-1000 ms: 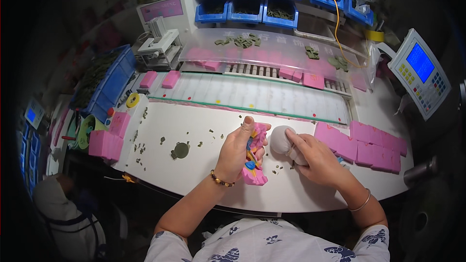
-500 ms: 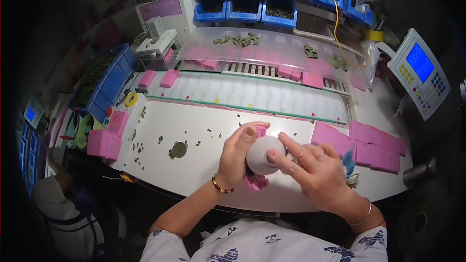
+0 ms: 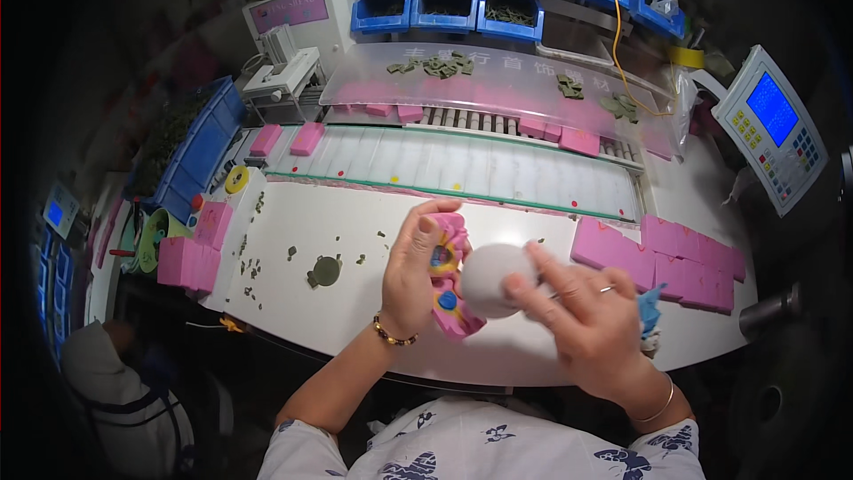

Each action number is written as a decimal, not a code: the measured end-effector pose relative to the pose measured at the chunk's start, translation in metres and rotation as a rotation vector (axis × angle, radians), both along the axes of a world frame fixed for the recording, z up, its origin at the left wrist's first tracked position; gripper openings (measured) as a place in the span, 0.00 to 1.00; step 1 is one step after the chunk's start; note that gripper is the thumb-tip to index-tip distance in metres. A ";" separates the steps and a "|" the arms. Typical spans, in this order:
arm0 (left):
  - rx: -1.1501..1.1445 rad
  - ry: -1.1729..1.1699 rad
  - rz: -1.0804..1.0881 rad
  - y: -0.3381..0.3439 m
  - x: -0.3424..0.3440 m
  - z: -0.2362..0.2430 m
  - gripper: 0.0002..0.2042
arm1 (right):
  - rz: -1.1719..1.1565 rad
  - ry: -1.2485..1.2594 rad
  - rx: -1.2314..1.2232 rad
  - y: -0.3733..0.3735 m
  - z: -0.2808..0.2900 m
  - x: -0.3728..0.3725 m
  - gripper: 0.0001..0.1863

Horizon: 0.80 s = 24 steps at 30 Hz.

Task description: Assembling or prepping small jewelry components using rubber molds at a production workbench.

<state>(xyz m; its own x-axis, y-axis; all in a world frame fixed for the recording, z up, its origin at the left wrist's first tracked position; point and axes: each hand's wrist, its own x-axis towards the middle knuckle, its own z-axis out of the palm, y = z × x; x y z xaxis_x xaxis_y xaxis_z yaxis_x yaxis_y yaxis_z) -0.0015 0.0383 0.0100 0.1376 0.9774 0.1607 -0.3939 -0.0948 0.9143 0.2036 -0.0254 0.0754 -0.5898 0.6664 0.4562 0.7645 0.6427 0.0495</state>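
Note:
My left hand (image 3: 407,276) is closed on a pink rubber mould (image 3: 454,318) with yellow and blue parts on its inner face, held upright above the white worktop. My right hand (image 3: 577,320) grips a round, grey-white padded pouch (image 3: 495,274), just right of the mould, with fingertips spread over it. A blue and white cloth (image 3: 649,307) shows beside that hand. A dark green disc (image 3: 327,272) and scattered green bits lie on the worktop (image 3: 284,204) to the left.
Pink blocks sit in rows at right (image 3: 691,279) and stacked left (image 3: 182,258). Behind are a glass-covered strip (image 3: 418,162), clear shelf (image 3: 355,80), blue bins (image 3: 382,13) and white press (image 3: 280,80). A keypad screen (image 3: 771,124) stands right; a seated person (image 3: 115,373) is lower left.
The pouch went left over the mould, covering much of it, and is now back just right of it, exposing the inner face. My left hand has shifted slightly left with the mould.

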 end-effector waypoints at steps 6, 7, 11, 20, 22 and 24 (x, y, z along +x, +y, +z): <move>0.089 0.013 0.033 -0.002 0.006 -0.001 0.26 | 0.023 0.055 -0.011 -0.011 0.002 -0.011 0.26; 0.169 -0.042 0.065 -0.004 0.011 -0.001 0.26 | 0.043 0.028 -0.080 -0.012 -0.012 -0.013 0.28; 0.207 -0.144 0.137 -0.010 0.017 -0.013 0.24 | 0.034 0.095 -0.245 -0.010 -0.009 0.005 0.31; 0.510 0.075 0.337 0.002 0.025 -0.018 0.23 | -0.200 0.289 0.015 -0.004 -0.005 0.003 0.35; 0.617 0.024 0.360 0.004 0.029 -0.016 0.22 | -0.051 0.115 -0.091 -0.012 -0.027 -0.013 0.33; 0.503 0.113 0.300 -0.001 0.020 -0.026 0.22 | -0.039 0.060 -0.139 -0.012 -0.023 -0.008 0.32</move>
<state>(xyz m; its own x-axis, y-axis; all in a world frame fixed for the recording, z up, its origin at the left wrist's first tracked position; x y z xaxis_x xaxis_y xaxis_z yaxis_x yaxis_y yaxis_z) 0.0185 0.0377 -0.0164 -0.0896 0.7840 0.6142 -0.1855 -0.6191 0.7631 0.1953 -0.0372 0.0520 -0.5365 0.7476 0.3915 0.7881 0.6097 -0.0842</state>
